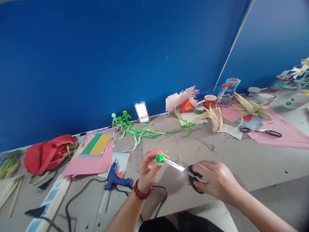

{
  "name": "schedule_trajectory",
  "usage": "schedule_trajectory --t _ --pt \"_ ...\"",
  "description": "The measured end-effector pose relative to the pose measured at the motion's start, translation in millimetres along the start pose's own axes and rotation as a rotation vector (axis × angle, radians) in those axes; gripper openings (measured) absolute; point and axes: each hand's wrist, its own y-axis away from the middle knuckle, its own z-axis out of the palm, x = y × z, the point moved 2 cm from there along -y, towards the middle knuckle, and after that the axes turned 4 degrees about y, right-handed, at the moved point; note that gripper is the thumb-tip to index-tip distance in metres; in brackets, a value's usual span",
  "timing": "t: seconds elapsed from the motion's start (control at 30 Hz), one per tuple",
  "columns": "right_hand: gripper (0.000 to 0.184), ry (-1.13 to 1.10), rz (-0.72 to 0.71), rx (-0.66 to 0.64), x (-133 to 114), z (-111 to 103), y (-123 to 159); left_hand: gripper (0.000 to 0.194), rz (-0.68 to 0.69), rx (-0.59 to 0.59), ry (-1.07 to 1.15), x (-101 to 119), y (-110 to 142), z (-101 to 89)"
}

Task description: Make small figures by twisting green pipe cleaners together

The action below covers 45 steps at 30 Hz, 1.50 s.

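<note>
Between the fingertips of my left hand [151,169] is a small bright green bundle that looks like bunched pipe cleaner [159,158], with a short end sticking up. My right hand [212,178] has its fingers in the black handles of a pair of scissors [177,166]. The blade tips point left and touch or nearly touch the green bundle; whether they are cutting into it I cannot tell. Beyond my hands lie loose green pipe cleaners [154,131], some bent into small figures [123,117].
A blue glue gun [114,178] with a black cord lies left of my left hand, near a white power strip [51,196]. Pink paper [93,162] and a red bag [49,153] are further left. Paper cups [189,104], dried husks [214,119] and other scissors [262,130] lie back right.
</note>
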Motion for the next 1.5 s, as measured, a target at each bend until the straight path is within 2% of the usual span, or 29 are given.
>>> schedule_trajectory --t 0.17,0.33,0.6,0.97,1.27,1.5 --pt "0.027 0.053 -0.029 0.044 0 1 -1 0.020 -0.026 0.029 0.019 0 0 0.8" --pt "0.029 0.064 -0.030 0.034 1 1 -2 0.020 -0.026 0.044 0.016 -1 1 -0.2" --pt "0.028 -0.047 -0.010 -0.024 1 2 -2 0.020 -0.027 0.037 0.008 -2 2 -1.7" --pt "0.021 -0.108 0.020 -0.066 0 15 1 0.019 -0.055 0.036 0.054 -1 2 1.1" --pt "0.027 -0.112 -0.007 -0.010 -2 19 0 0.020 -0.066 0.070 0.102 -1 1 3.6" --pt "0.031 -0.119 0.020 0.040 -2 27 4 0.019 -0.077 0.054 0.122 0 0 3.6"
